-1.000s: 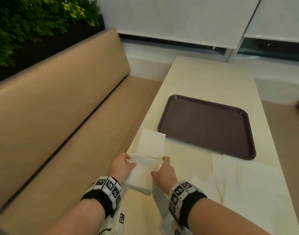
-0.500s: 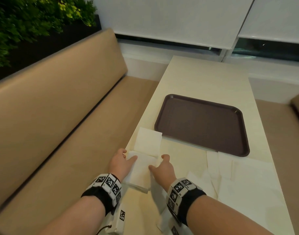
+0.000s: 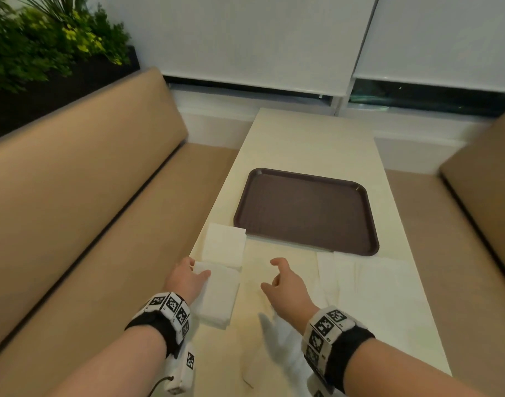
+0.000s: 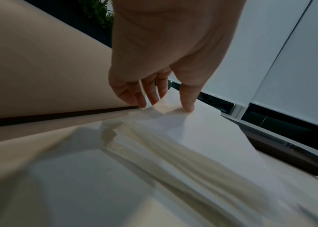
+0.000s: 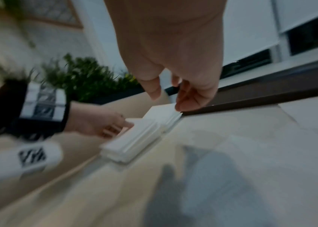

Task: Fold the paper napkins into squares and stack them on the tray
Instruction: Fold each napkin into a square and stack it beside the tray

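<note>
Napkins (image 3: 217,293) stacked lower left of centre, below the bare tray (image 3: 303,210); left hand (image 3: 185,282) pinches the far corner (thumb on top), right hand (image 3: 285,285) loose, holding nothing; one-handed lifting could fan the layers

No readable text; wristbands (image 3: 171,306) carry only black-white marker patterns.

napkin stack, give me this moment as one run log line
left hand: holds napkin stack | right hand: off stack, holds nothing | tray: no napkins
</note>
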A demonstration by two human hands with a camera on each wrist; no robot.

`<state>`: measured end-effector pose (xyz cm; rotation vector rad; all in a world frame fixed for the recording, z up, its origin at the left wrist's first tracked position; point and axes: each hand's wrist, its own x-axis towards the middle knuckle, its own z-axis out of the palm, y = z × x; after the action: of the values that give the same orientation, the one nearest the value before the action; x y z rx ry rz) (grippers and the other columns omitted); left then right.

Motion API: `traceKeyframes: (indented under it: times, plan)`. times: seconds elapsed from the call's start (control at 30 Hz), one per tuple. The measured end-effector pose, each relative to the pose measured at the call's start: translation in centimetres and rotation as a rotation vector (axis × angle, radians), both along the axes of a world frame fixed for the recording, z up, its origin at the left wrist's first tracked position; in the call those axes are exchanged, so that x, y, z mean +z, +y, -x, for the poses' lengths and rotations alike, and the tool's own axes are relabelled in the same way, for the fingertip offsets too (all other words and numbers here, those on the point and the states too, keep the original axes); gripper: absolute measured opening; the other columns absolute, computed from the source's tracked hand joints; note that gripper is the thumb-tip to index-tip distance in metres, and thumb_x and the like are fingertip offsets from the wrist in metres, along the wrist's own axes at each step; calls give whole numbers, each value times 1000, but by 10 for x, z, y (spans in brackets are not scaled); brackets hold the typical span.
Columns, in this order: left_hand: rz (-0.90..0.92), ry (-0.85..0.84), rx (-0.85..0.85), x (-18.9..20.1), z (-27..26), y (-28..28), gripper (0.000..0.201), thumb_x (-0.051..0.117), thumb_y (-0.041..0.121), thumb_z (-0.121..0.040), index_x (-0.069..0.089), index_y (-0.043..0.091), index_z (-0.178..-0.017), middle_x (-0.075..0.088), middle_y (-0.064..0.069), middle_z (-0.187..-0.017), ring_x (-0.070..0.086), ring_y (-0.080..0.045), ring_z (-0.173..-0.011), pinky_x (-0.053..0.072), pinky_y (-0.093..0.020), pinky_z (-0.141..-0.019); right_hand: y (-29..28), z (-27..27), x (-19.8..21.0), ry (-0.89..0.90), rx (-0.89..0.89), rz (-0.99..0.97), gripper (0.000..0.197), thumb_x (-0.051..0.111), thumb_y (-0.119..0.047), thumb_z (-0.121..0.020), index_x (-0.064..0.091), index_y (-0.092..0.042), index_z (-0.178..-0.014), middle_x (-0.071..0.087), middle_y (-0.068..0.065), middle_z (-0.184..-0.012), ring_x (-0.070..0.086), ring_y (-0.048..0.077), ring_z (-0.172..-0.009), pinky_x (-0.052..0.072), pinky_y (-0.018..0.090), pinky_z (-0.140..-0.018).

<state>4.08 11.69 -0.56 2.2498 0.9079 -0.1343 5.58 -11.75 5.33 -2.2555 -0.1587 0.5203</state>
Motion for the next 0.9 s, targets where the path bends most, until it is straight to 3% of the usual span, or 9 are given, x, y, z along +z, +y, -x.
traceKeyframes:
  times: [0.07,0.1,0.17,0.23,0.37,0.57,0.7,0.9]
  plan:
    - [-30,19,-10,0,-4,1,47,70,36,-80,51,18,-119,59,-2,-113,57,-23,-102,46,-31,-87,2,10,-2,-163,303,143,50,52,-25,-93,36,-26,-141,49,-3,-135,48,15,-119,39,28,-102]
    - [-36,25,-15,-1,-5,1,45,70,34,-81,51,17,-118,59,-2,-112,57,-23,-101,45,-30,-85,6,13,-3,-218,447,195,52,51,-27,-93,36,-26,-143,40,-5,-145,41,17,-127,34,30,-108]
    - [-39,31,-22,-4,-7,2,38,68,30,-83,52,17,-115,59,-2,-106,57,-23,-94,44,-28,-80,22,15,-9,-259,647,299,55,51,-30,-94,32,-24,-146,28,-4,-154,32,23,-134,31,38,-111]
    - [-25,45,-16,-8,-10,4,26,62,27,-87,52,18,-108,60,-2,-102,56,-22,-89,42,-27,-76,41,12,-18,-279,736,443,60,48,-35,-96,24,-20,-149,15,0,-159,21,27,-142,28,44,-113]
    - [-28,60,2,-15,-15,9,20,51,32,-95,53,15,-106,62,-6,-107,55,-25,-93,39,-27,-77,70,1,-36,-306,807,615,65,38,-41,-100,11,-14,-152,0,4,-161,1,25,-148,16,49,-117]
    - [-30,99,48,-21,-24,14,21,59,33,-89,49,19,-77,59,-1,-81,56,-23,-78,41,-28,-67,77,-8,-54,-274,837,631,63,42,-38,-98,17,-14,-151,7,6,-161,8,26,-147,18,50,-116]
    - [-17,142,59,-21,-31,17,17,62,29,-86,57,13,-86,62,-5,-89,57,-24,-83,42,-28,-69,79,-7,-61,-312,822,617,62,48,-35,-96,23,-12,-147,13,9,-159,14,28,-145,23,50,-113]
    - [-14,106,84,-18,-29,15,13,63,25,-85,55,14,-86,61,-4,-90,56,-23,-84,41,-27,-70,83,-4,-61,-366,807,637,55,47,-25,-97,25,-9,-145,16,13,-156,18,32,-142,24,50,-112]
